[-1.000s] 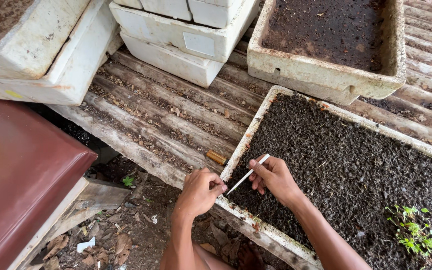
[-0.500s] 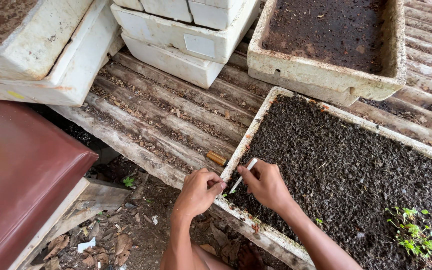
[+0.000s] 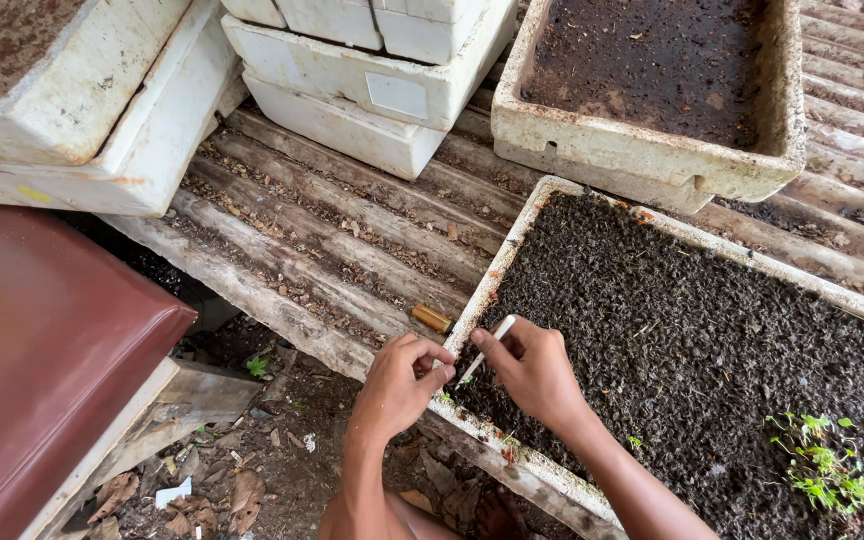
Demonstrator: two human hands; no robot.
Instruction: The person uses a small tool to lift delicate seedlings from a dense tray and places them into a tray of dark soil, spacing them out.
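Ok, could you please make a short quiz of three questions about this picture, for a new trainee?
1. True or false: the right hand holds a thin white stick over the soil.
2. Where do the green seedlings grow in the foam tray? A) the corner by the hands B) the far right side C) the middle
3. What small orange-brown thing lies on the corrugated sheet beside the tray?

Key:
1. True.
2. B.
3. A short cylinder; its kind cannot be told. The left hand is pinched at the tray's edge near it.
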